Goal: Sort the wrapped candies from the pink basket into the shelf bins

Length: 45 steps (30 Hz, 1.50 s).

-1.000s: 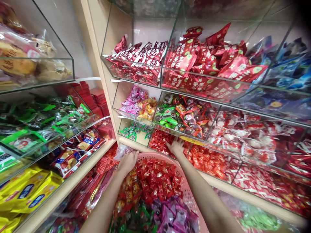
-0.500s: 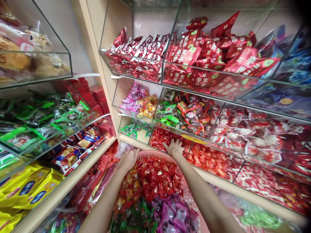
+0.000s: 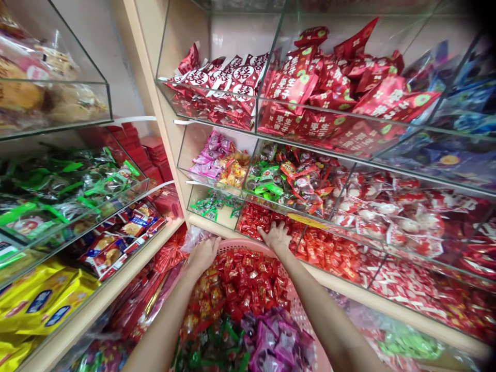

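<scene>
A pink perforated basket [image 3: 244,244] holds red-wrapped candies [image 3: 253,279], orange-gold ones at its left, green ones and purple packets [image 3: 277,338] nearer the front. My left hand [image 3: 203,251] is bent over the basket's far left rim, its fingers closed on it. Just beyond the rim, my right hand [image 3: 276,236] rests with spread fingers at the bin of small red candies [image 3: 251,219], under the glass shelf. Nothing shows in its grasp.
Glass-fronted bins hold red-and-white packets [image 3: 228,75], large red packets [image 3: 306,88] and green-wrapped candies [image 3: 267,178]. Yellow packages [image 3: 46,299] lie on the left shelf. A wooden upright [image 3: 155,98] divides the shelving. A small clear bag [image 3: 195,236] lies beside my left hand.
The view has shifted very slightly, so the shelves sit a little further left. Both hands have kept nearly the same places and poses.
</scene>
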Each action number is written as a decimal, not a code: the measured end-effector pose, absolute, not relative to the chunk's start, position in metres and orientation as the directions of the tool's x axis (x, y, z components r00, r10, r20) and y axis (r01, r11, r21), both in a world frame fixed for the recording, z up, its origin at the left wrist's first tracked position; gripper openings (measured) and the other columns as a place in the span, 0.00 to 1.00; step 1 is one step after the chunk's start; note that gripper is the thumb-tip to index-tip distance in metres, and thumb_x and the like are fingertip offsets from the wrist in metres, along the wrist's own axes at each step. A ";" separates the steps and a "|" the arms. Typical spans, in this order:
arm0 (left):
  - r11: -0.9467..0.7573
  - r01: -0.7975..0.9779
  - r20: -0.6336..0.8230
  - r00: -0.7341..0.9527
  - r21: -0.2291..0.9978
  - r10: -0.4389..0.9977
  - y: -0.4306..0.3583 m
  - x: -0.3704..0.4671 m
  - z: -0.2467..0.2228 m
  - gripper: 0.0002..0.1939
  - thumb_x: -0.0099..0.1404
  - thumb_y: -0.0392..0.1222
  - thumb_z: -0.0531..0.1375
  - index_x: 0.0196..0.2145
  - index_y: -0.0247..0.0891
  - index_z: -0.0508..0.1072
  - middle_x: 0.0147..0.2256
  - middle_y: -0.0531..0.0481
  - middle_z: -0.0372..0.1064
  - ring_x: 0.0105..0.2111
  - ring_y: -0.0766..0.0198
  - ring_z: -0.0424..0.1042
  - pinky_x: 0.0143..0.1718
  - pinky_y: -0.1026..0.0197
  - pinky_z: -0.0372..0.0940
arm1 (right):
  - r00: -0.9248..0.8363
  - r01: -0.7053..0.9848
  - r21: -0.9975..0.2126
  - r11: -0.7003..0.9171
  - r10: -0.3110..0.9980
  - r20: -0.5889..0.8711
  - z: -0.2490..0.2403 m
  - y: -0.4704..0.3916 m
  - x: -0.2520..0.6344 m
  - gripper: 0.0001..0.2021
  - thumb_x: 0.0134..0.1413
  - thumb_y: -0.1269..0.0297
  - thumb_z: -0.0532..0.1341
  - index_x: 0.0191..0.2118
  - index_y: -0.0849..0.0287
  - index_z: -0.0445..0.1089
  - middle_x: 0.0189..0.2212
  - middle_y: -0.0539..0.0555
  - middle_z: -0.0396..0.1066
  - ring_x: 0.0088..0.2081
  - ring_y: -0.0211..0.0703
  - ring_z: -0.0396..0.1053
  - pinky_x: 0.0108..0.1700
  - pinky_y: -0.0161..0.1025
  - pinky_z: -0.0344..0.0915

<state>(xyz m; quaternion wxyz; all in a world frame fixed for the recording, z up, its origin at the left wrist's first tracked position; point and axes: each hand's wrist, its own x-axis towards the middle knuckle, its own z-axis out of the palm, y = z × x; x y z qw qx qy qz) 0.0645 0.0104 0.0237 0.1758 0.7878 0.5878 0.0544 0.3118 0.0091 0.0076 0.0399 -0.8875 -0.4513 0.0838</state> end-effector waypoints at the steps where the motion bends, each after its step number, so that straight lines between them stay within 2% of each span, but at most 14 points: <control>1: -0.254 0.906 -0.116 0.308 0.339 0.944 0.010 0.065 0.024 0.31 0.64 0.56 0.34 0.41 0.38 0.70 0.38 0.41 0.72 0.39 0.55 0.70 0.40 0.56 0.61 | 0.576 0.797 -0.155 -0.584 0.811 -0.097 0.007 0.008 0.312 0.36 0.46 0.36 0.43 0.53 0.60 0.55 0.53 0.67 0.48 0.51 0.61 0.51 0.42 0.57 0.57; 4: -0.265 0.905 -0.112 0.317 0.333 0.942 0.010 0.065 0.026 0.30 0.65 0.54 0.34 0.40 0.37 0.71 0.38 0.41 0.71 0.41 0.55 0.70 0.41 0.57 0.60 | 0.583 0.788 -0.187 -0.587 0.808 -0.083 0.006 0.007 0.311 0.34 0.47 0.38 0.45 0.53 0.59 0.54 0.52 0.65 0.49 0.52 0.60 0.51 0.42 0.57 0.57; 8: -0.251 0.907 -0.127 0.308 0.339 0.943 0.008 0.066 0.030 0.30 0.65 0.54 0.35 0.40 0.36 0.71 0.39 0.41 0.71 0.42 0.55 0.69 0.42 0.57 0.60 | 0.615 0.747 -0.208 -0.631 0.775 -0.142 0.007 0.007 0.311 0.31 0.47 0.40 0.49 0.53 0.55 0.53 0.53 0.63 0.49 0.51 0.60 0.53 0.41 0.56 0.60; 12: -0.237 0.907 -0.135 0.299 0.348 0.945 0.008 0.066 0.030 0.29 0.65 0.54 0.35 0.41 0.37 0.71 0.39 0.41 0.71 0.41 0.55 0.69 0.42 0.57 0.60 | 0.600 0.771 -0.192 -0.607 0.794 -0.098 0.006 0.005 0.313 0.21 0.53 0.55 0.51 0.52 0.55 0.54 0.50 0.63 0.52 0.50 0.55 0.56 0.40 0.49 0.63; 14: -0.252 0.904 -0.121 0.309 0.345 0.943 0.009 0.066 0.028 0.30 0.65 0.54 0.35 0.41 0.37 0.71 0.39 0.41 0.71 0.41 0.55 0.70 0.41 0.56 0.60 | 0.586 0.782 -0.195 -0.591 0.805 -0.089 0.004 0.003 0.314 0.19 0.54 0.60 0.51 0.53 0.55 0.53 0.49 0.63 0.53 0.49 0.52 0.57 0.40 0.46 0.63; 16: -0.263 0.902 -0.117 0.319 0.342 0.940 0.011 0.065 0.025 0.30 0.65 0.54 0.34 0.41 0.37 0.71 0.39 0.41 0.71 0.41 0.55 0.70 0.41 0.56 0.61 | 0.571 0.792 -0.205 -0.576 0.816 -0.086 0.003 0.003 0.315 0.20 0.55 0.59 0.50 0.53 0.56 0.53 0.49 0.63 0.52 0.49 0.51 0.58 0.40 0.45 0.63; 21: -0.281 0.899 -0.110 0.334 0.337 0.936 0.012 0.065 0.023 0.30 0.65 0.54 0.34 0.39 0.36 0.70 0.38 0.40 0.72 0.40 0.54 0.70 0.40 0.56 0.61 | 0.582 0.766 -0.218 -0.605 0.796 -0.165 0.004 0.007 0.314 0.30 0.50 0.45 0.51 0.55 0.57 0.50 0.53 0.65 0.48 0.51 0.60 0.55 0.41 0.53 0.62; 23: -0.282 0.899 -0.107 0.334 0.335 0.937 0.011 0.065 0.023 0.31 0.65 0.54 0.33 0.39 0.36 0.70 0.37 0.40 0.72 0.40 0.54 0.70 0.40 0.55 0.61 | 0.574 0.773 -0.212 -0.599 0.801 -0.170 0.005 0.009 0.314 0.29 0.51 0.46 0.51 0.54 0.57 0.50 0.52 0.65 0.49 0.51 0.59 0.55 0.42 0.53 0.61; 28: -0.258 0.900 -0.132 0.321 0.353 0.938 0.010 0.065 0.025 0.30 0.65 0.54 0.34 0.40 0.36 0.70 0.38 0.41 0.72 0.41 0.55 0.70 0.41 0.57 0.60 | 0.532 0.814 -0.226 -0.536 0.843 -0.082 0.003 0.005 0.316 0.20 0.54 0.58 0.52 0.52 0.57 0.53 0.49 0.63 0.55 0.48 0.53 0.61 0.41 0.45 0.63; 32: -0.274 0.900 -0.120 0.330 0.338 0.937 0.010 0.065 0.026 0.30 0.65 0.54 0.34 0.40 0.37 0.70 0.38 0.40 0.72 0.40 0.55 0.70 0.41 0.57 0.60 | 0.534 0.773 -0.377 -0.510 0.844 -0.046 0.002 0.000 0.316 0.17 0.52 0.65 0.53 0.49 0.59 0.56 0.46 0.63 0.59 0.47 0.53 0.63 0.42 0.46 0.62; 35: -0.262 0.901 -0.124 0.320 0.345 0.939 0.010 0.065 0.026 0.30 0.65 0.54 0.34 0.40 0.37 0.70 0.38 0.41 0.72 0.41 0.55 0.70 0.41 0.57 0.60 | 0.554 0.731 -0.456 -0.507 0.832 -0.036 0.004 0.000 0.318 0.16 0.51 0.66 0.53 0.47 0.59 0.58 0.45 0.62 0.62 0.45 0.52 0.65 0.43 0.46 0.61; 40: -0.243 0.903 -0.133 0.306 0.355 0.943 0.010 0.064 0.024 0.30 0.65 0.55 0.34 0.41 0.38 0.70 0.39 0.41 0.71 0.41 0.55 0.70 0.41 0.57 0.61 | 0.599 0.637 -0.584 -0.504 0.800 -0.036 0.015 0.009 0.328 0.17 0.49 0.61 0.55 0.46 0.59 0.62 0.42 0.63 0.67 0.45 0.54 0.66 0.44 0.47 0.60; 45: -0.271 0.901 -0.112 0.324 0.339 0.939 0.011 0.064 0.024 0.31 0.65 0.55 0.33 0.40 0.38 0.70 0.37 0.40 0.72 0.40 0.54 0.70 0.40 0.55 0.61 | 0.611 0.461 -0.786 -0.411 0.790 -0.055 0.019 0.020 0.338 0.13 0.48 0.57 0.54 0.36 0.58 0.68 0.36 0.56 0.71 0.41 0.47 0.68 0.43 0.38 0.62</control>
